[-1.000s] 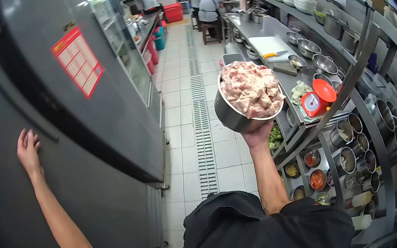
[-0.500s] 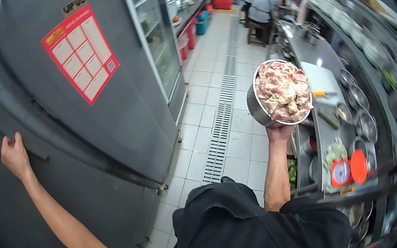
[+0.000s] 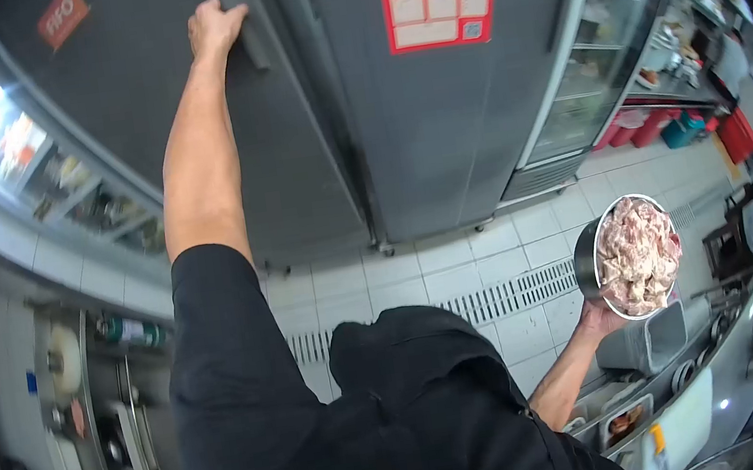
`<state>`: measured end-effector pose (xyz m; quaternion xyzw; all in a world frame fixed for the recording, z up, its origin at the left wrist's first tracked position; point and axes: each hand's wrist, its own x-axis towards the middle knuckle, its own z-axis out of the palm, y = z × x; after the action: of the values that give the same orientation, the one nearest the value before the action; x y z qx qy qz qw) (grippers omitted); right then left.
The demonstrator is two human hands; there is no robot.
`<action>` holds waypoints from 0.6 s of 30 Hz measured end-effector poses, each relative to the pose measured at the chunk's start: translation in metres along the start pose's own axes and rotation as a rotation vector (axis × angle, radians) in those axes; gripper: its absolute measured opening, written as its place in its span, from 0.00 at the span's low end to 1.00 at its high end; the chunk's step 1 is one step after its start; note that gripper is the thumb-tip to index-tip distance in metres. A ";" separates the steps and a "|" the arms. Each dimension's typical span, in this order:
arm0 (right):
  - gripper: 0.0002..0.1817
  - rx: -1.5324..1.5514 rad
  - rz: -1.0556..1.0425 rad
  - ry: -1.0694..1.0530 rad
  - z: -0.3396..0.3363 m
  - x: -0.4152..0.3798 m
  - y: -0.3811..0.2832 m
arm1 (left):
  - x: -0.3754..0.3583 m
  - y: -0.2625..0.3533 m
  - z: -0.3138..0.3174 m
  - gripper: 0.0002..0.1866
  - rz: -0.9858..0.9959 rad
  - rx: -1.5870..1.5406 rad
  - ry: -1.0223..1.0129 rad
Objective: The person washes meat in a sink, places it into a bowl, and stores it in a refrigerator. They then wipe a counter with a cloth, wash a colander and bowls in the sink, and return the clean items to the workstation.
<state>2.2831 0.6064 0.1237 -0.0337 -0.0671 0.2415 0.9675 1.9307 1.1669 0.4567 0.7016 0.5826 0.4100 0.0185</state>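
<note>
My left hand (image 3: 214, 30) reaches out to the tall grey refrigerator door (image 3: 285, 152). Its fingers are curled at the long vertical door handle (image 3: 248, 38), high on the door's right side. My right hand (image 3: 602, 317) holds a round metal pot (image 3: 587, 262) out to the right, gripping it from below and near its base. Pale, raw-looking meat pieces (image 3: 638, 255) fill the pot and mound above its rim. The pot is tilted toward me. Part of my right hand is hidden beneath it.
Another grey door (image 3: 467, 128) with a red-bordered chart (image 3: 440, 32) adjoins on the right, then a glass-door fridge (image 3: 582, 65). A floor drain grate (image 3: 517, 291) crosses the white tiles. A steel counter with a cutting board (image 3: 682, 428) is at lower right; shelving (image 3: 100, 414) at lower left.
My view has swung left toward the refrigerator doors, so the aisle and counter shift right. My left hand stays at the handle, and my right hand still holds the pot.
</note>
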 end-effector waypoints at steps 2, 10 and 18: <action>0.40 0.041 0.008 0.159 -0.030 0.014 -0.028 | -0.035 0.012 -0.036 0.21 0.084 -0.051 -0.002; 0.37 -0.217 0.170 0.141 -0.111 0.064 0.059 | -0.183 -0.067 -0.163 0.13 0.147 -0.449 0.080; 0.34 -0.179 0.503 0.204 0.001 0.022 0.198 | -0.284 -0.202 -0.277 0.20 -0.077 -0.558 0.509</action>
<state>2.2105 0.7917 0.1084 -0.1589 0.0200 0.4623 0.8722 1.6075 0.8708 0.3810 0.5230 0.4603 0.7130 0.0789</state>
